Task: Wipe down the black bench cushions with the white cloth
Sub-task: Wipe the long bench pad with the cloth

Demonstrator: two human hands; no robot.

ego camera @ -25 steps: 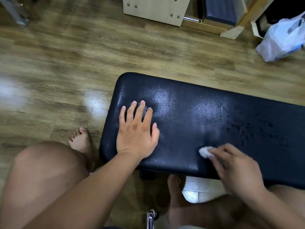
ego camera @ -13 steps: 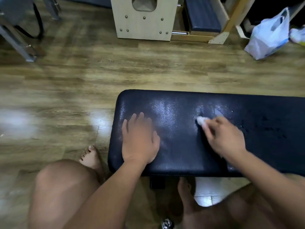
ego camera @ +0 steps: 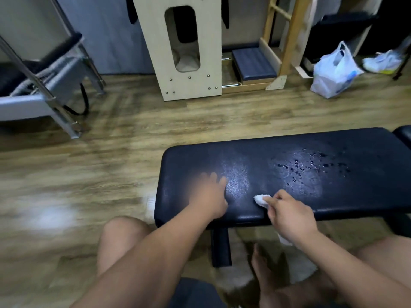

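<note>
Black bench cushion (ego camera: 289, 172) runs left-right; right hand (ego camera: 289, 215) presses white cloth (ego camera: 261, 200) there.

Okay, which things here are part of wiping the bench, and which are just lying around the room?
In the job: black bench cushion, white cloth, right hand gripping it, left hand, water droplets.

Lying about: plastic bag, wooden box, wooden ladder, metal frame.
</note>
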